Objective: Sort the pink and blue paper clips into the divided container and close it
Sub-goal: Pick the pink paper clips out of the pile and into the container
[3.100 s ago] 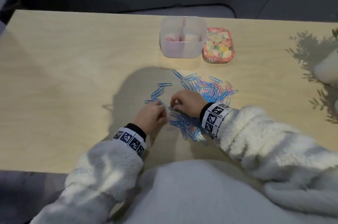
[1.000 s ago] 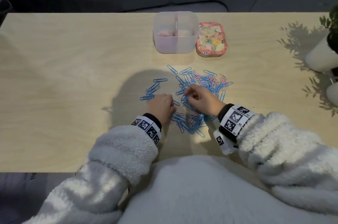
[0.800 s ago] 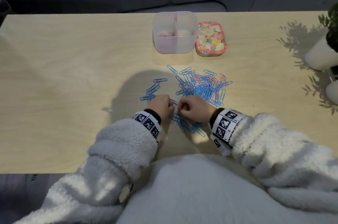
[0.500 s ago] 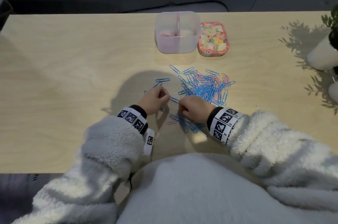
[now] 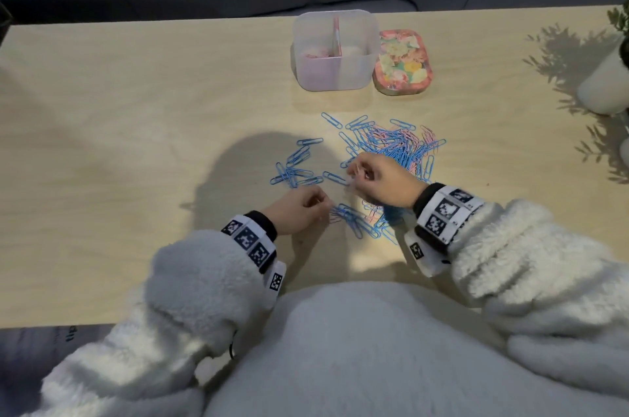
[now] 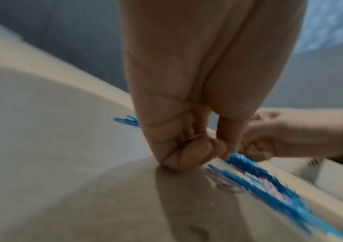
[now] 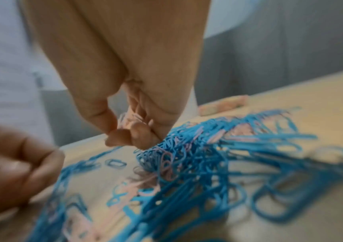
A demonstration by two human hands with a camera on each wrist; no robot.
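Observation:
A mixed pile of blue and pink paper clips (image 5: 391,147) lies mid-table, with a small group of blue clips (image 5: 296,168) to its left and more clips (image 5: 357,219) near my hands. My right hand (image 5: 360,175) hovers at the pile's near-left edge. In the right wrist view its curled fingers hold several pink clips (image 7: 134,121). My left hand (image 5: 316,204) rests knuckles-down on the table beside the near clips, fingers (image 6: 187,147) curled with no clip visible in them. The clear divided container (image 5: 335,76) stands open at the back, pink clips in its left half.
The flowered lid (image 5: 403,61) lies flat just right of the container. A white plant pot (image 5: 606,83) stands at the table's right edge. The wooden table (image 5: 119,144) stretches bare to the left.
My left hand reached out to the blue group on the left, then drew back to the near clips. My right hand lifted from the near clips toward the main pile.

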